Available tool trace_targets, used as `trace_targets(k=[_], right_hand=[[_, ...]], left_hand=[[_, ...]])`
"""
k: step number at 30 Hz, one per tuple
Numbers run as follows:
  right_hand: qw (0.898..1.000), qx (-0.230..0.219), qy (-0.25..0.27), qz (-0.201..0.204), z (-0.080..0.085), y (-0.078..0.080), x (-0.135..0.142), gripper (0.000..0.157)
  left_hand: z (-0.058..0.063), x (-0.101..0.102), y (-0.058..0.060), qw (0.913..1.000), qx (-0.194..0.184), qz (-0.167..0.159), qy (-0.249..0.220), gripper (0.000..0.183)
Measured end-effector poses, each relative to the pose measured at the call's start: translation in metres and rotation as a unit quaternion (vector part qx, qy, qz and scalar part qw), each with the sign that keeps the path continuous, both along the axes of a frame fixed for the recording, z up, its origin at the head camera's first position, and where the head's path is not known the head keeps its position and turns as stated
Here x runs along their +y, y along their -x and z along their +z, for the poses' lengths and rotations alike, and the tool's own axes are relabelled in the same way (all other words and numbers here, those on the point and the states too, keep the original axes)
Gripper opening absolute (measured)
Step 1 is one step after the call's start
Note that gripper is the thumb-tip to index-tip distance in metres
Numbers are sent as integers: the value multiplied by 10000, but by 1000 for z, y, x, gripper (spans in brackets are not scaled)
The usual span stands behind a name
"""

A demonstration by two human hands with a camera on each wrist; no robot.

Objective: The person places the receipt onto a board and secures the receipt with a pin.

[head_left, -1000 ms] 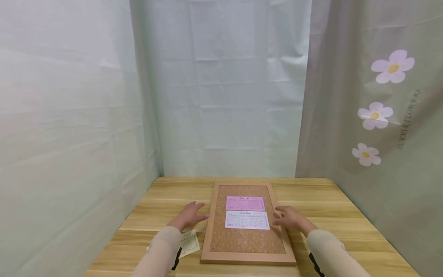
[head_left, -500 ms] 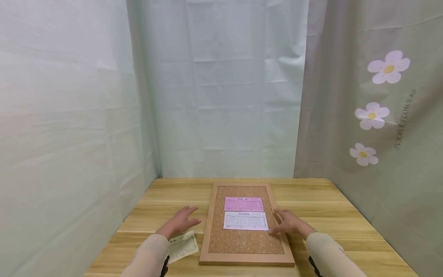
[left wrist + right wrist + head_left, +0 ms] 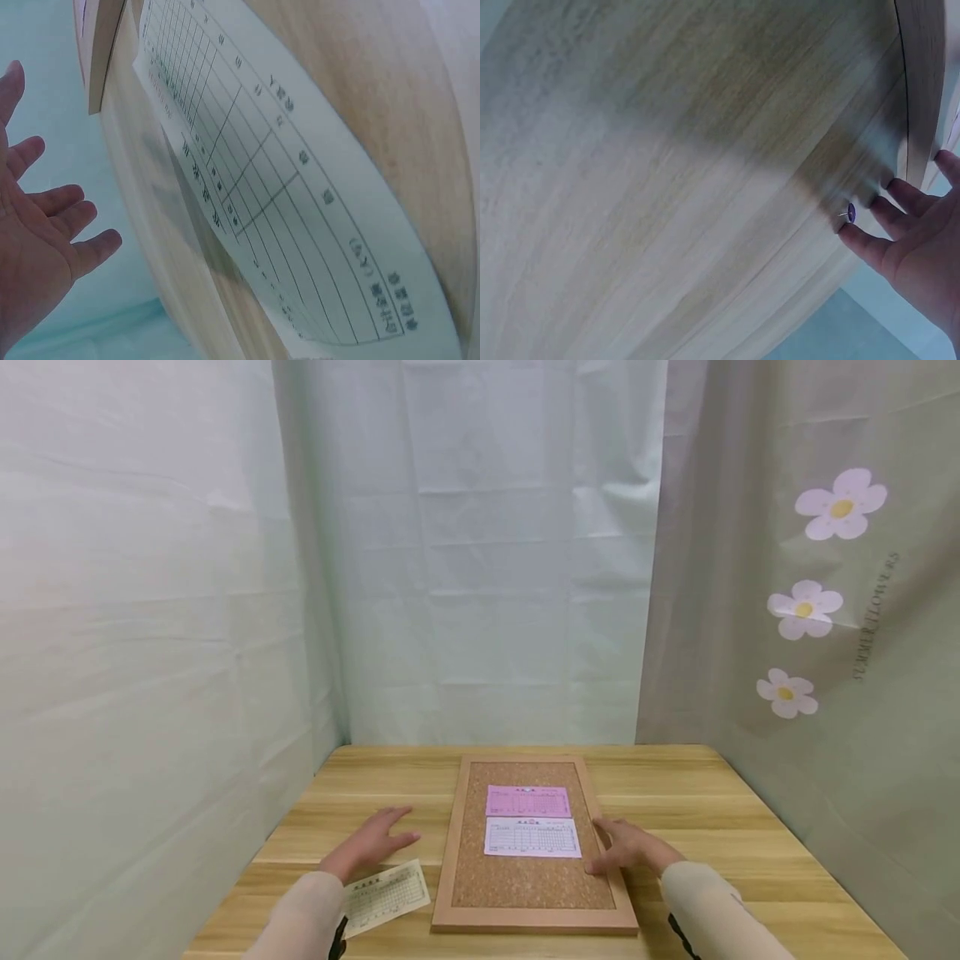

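A framed corkboard (image 3: 536,889) lies flat on the table. On it a pink receipt slip (image 3: 528,802) sits just above a white receipt slip (image 3: 532,837). My right hand (image 3: 630,845) rests at the board's right edge, thumb over the cork and fingers by the outer side of the frame (image 3: 922,97). Beside its little finger is a purple thumbtack (image 3: 850,213). My left hand (image 3: 375,839) hovers left of the board with its fingers spread, holding nothing. A pale yellow receipt slip (image 3: 386,897) lies on the table below it, partly covered by the sleeve.
The wooden table (image 3: 697,785) has pale curtains (image 3: 495,568) behind it and along both sides. White flowers (image 3: 842,503) are printed on the right curtain. Both arms wear light sleeves.
My left hand has moved left, away from the board's frame, uncovering more of the yellow receipt slip. My right hand has settled slightly lower at the board's right edge. The slips stay in place.
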State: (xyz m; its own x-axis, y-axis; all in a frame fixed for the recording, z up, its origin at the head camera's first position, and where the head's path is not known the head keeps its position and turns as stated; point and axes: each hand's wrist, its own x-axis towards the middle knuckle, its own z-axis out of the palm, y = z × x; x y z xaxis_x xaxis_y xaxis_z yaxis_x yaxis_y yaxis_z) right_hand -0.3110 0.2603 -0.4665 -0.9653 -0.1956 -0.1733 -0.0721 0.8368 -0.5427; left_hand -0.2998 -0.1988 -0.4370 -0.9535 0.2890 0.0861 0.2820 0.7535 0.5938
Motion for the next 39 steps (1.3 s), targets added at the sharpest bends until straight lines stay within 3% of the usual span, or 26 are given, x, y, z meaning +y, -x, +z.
trace_targets(k=[9,21,39], right_hand=[[10000,-31,62,8,-2,2,1,98],[9999,80,-69,43,0,0,0,99],[9999,-75,-51,-136,-3,2,-1,100]], left_hand=[[2,-16,-3,9999,33,-9,-149,66],[4,-45,-8,9991,-287,208,-236,74],[-3,-84,-23,9964,-597,600,-79,67]])
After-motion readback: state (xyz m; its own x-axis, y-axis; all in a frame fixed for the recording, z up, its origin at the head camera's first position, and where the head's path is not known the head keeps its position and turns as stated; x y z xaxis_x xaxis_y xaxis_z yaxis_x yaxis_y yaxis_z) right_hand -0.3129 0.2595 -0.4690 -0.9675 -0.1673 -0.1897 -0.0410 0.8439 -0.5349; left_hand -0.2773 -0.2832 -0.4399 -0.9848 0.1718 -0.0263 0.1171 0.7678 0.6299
